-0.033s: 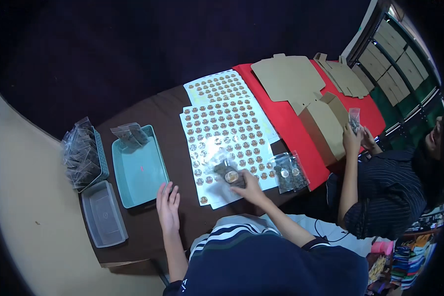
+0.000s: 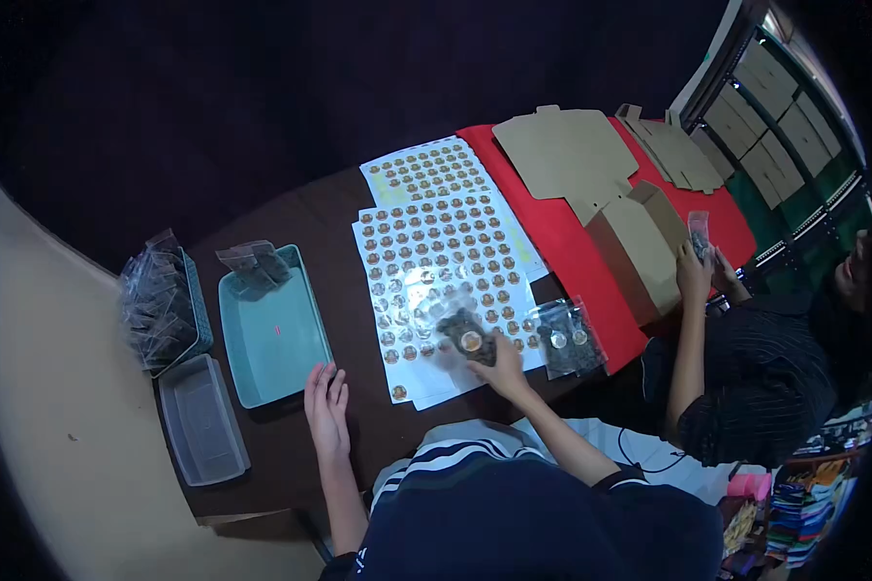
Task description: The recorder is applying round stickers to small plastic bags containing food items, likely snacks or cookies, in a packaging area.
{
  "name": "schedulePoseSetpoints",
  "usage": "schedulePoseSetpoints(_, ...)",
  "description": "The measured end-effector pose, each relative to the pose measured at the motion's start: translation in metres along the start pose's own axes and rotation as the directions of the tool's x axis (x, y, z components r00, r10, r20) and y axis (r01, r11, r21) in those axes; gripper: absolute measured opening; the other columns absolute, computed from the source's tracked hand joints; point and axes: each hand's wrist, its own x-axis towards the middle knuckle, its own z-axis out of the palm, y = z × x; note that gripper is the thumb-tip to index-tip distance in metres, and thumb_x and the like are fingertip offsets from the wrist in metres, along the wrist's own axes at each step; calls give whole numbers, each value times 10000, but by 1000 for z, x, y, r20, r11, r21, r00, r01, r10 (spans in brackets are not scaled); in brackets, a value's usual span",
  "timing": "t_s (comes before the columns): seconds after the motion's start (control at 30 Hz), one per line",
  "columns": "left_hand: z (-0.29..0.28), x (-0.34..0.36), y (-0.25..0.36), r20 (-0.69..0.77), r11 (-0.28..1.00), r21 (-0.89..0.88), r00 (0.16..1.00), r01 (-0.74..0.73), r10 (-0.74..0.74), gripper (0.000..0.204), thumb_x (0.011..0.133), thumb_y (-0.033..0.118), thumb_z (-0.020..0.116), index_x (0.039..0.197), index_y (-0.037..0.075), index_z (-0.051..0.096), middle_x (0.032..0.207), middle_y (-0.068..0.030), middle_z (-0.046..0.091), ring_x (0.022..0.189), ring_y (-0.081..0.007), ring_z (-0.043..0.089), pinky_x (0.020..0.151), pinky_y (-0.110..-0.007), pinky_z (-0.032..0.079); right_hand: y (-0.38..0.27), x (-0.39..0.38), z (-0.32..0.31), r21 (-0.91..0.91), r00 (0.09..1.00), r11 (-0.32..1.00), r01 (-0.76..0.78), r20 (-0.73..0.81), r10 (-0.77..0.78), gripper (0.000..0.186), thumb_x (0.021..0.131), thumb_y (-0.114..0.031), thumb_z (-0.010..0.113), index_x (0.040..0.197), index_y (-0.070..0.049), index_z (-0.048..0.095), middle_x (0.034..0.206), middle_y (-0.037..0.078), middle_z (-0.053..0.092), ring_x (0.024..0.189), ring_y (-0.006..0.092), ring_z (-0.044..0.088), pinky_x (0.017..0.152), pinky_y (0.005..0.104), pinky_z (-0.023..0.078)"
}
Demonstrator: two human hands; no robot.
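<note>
Clear plastic bag [image 2: 463, 339] of small dark parts with a round gold sticker on it sits in the right hand [image 2: 499, 360], over the near edge of the white sticker sheets [image 2: 436, 261]. Its long axis runs from the hand up and to the left, away from the person. The right grip is closed on the bag's near end. The left hand [image 2: 327, 407] lies flat on the dark tabletop [image 2: 320, 223], fingers spread, its grip wide and holding nothing, just beside the teal tray [image 2: 281, 339]. More filled bags [image 2: 567, 339] lie right of the held one. A clear lidded box [image 2: 202, 421] and a tray of packed bags [image 2: 160, 300] stand further left. Cardboard blanks [image 2: 572, 155] rest on a red cloth [image 2: 552, 232]. Another person's hands [image 2: 702, 266] hold a small bag at the right.
</note>
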Motion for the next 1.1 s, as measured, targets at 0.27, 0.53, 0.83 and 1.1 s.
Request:
schedulePoseSetpoints(0.27, -29, -4, -27, -171, 995, 38, 982, 87, -79, 289, 901, 164, 478, 1170, 61, 478, 1122, -43, 545, 997, -122, 524, 878, -264, 381, 108, -36, -10, -532, 897, 724, -438, -313, 312, 856, 707, -298, 674, 1347, -4, 188, 1372, 210, 214, 1238, 353, 244, 951, 528, 204)
schedulePoseSetpoints(0.53, -18, -2, -23, -103, 971, 220, 992, 90, -69, 268, 898, 161, 480, 1141, 49, 485, 1068, -37, 549, 932, -86, 538, 795, -203, 422, 79, -36, -4, -578, 926, 724, -376, -270, 265, 897, 686, -240, 679, 1394, -119, 142, 1399, 251, 102, 1271, 409, 158, 939, 568, 204)
schedulePoseSetpoints(0.83, -50, 93, -74, 148, 804, 540, 969, -247, 198, 289, 862, 113, 535, 1122, 3, 471, 981, -79, 550, 882, -128, 557, 770, -226, 444, 45, -19, 51, -521, 951, 850, 70, 292, 101, 858, 641, -281, 700, 1332, -67, 239, 1361, 300, 143, 1259, 452, 171, 932, 594, 240)
schedulePoseSetpoints(1.1, -15, 188, 20, 225, 460, 845, 961, -273, 158, 572, 755, 185, 634, 1209, -22, 355, 1104, -209, 491, 988, -302, 527, 824, -380, 435, 49, -25, 49, -473, 943, 879, 56, 316, 110, 885, 647, -362, 701, 1357, -110, 237, 1397, 261, 116, 1270, 447, 158, 959, 584, 229)
